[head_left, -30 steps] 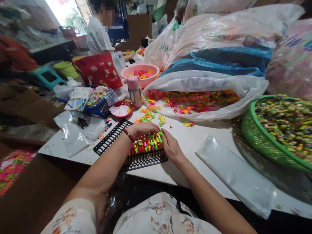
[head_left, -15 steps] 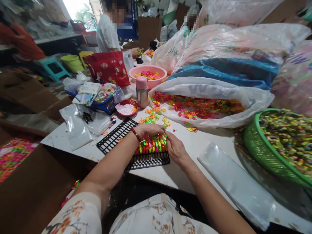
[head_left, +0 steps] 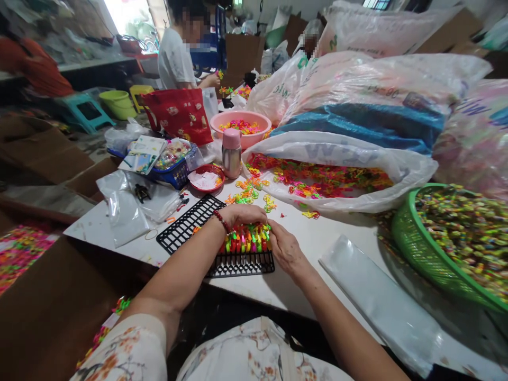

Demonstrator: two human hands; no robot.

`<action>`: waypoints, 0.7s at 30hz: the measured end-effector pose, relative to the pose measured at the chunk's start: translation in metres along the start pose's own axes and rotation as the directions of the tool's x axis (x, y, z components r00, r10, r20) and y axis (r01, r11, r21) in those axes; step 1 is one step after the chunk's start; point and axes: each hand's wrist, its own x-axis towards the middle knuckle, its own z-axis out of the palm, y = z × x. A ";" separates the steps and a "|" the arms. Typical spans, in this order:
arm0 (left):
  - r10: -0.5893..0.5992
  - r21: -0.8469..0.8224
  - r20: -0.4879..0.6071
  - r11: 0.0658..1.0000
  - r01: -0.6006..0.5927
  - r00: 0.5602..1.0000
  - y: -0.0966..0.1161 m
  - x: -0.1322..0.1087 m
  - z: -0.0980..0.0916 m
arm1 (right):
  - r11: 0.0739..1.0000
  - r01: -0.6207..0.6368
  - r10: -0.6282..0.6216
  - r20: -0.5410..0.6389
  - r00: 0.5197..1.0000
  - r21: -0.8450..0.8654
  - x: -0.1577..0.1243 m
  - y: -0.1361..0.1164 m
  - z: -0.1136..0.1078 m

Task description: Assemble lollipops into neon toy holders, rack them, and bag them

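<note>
Bright plastic pieces (head_left: 246, 242), glossy and narrow, are lined up in a row on a black openwork rack (head_left: 242, 266) near the front edge of a smooth white table (head_left: 305, 227). The left hand (head_left: 248, 214) is curled over the far side of the row, and the right hand (head_left: 286, 246) is bent at its right end; whether anything is pinched by the fingers cannot be told. A flat black lattice (head_left: 190, 225) is partly covered by the left forearm, so any join with the rack is hidden. Loose plastic pieces (head_left: 248, 191) are strewn beyond, and more are held in a crinkled, translucent sack (head_left: 415, 169). A perforated green basket (head_left: 407, 233) is cut off by the right edge. On the sack's mouth a large "W" can be read; digits on the bulging sack (head_left: 389, 74) behind are seen poorly, the first 2 perhaps being "06".
</note>
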 end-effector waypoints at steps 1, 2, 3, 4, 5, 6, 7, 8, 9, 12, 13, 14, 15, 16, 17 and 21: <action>-0.014 -0.013 -0.010 1.000 0.014 1.000 0.000 0.000 0.001 | 1.000 -0.008 0.008 0.006 1.000 0.026 -0.001 -0.001 -0.001; -0.026 -0.027 -0.020 0.999 0.026 0.999 0.000 0.000 0.001 | 0.998 -0.025 0.024 0.017 1.000 0.056 -0.001 -0.002 -0.001; -0.036 -0.040 -0.030 0.999 0.034 0.999 0.000 0.000 0.002 | 0.995 -0.054 0.052 0.032 0.998 0.087 -0.002 -0.002 -0.002; -0.039 -0.051 -0.037 0.998 0.037 0.999 0.000 0.000 0.003 | 0.988 -0.097 0.092 0.045 0.995 0.117 -0.003 -0.001 -0.001; -0.039 -0.061 -0.040 0.997 0.037 0.998 0.001 0.000 0.004 | 0.978 -0.147 0.141 0.053 0.989 0.149 -0.003 0.000 -0.001; -0.038 -0.074 -0.043 0.997 0.035 0.998 0.001 0.000 0.005 | 0.961 -0.199 0.192 0.057 0.980 0.190 -0.004 0.003 0.000; -0.039 -0.087 -0.044 0.996 0.035 0.998 0.002 0.000 0.006 | 0.940 -0.241 0.236 0.052 0.970 0.243 -0.005 0.005 0.002; -0.041 -0.113 -0.056 0.993 0.034 0.998 0.004 0.000 0.006 | 0.914 -0.268 0.269 0.040 0.962 0.304 -0.007 0.008 0.004; -0.039 -0.156 -0.086 0.987 0.025 0.995 0.006 -0.001 0.006 | 0.888 -0.280 0.293 0.021 0.956 0.365 -0.010 0.010 0.006; -0.023 -0.295 -0.304 0.953 -0.071 0.952 0.014 -0.013 0.001 | 0.851 -0.279 0.333 -0.048 0.942 0.444 -0.027 0.015 0.010; -0.019 -0.309 -0.396 0.944 -0.113 0.918 0.017 -0.022 -0.003 | 0.859 -0.284 0.347 -0.078 0.935 0.426 -0.036 0.016 0.010; -0.018 -0.300 -0.481 0.943 -0.146 0.877 0.020 -0.034 -0.007 | 0.873 -0.292 0.358 -0.107 0.927 0.390 -0.045 0.015 0.009; -0.017 -0.270 -0.553 0.950 -0.159 0.833 0.022 -0.048 -0.012 | 0.889 -0.302 0.367 -0.138 0.920 0.345 -0.055 0.014 0.008; -0.019 -0.236 -0.613 0.958 -0.161 0.790 0.022 -0.064 -0.015 | 0.904 -0.313 0.370 -0.164 0.915 0.293 -0.065 0.013 0.006; -0.024 -0.204 -0.668 0.967 -0.152 0.744 0.021 -0.082 -0.017 | 0.915 -0.323 0.369 -0.179 0.912 0.242 -0.075 0.010 0.005; -0.107 -0.179 -0.813 0.981 -0.071 0.572 -0.010 -0.142 -0.004 | 0.958 -0.260 0.268 -0.056 0.962 0.121 -0.099 -0.001 0.004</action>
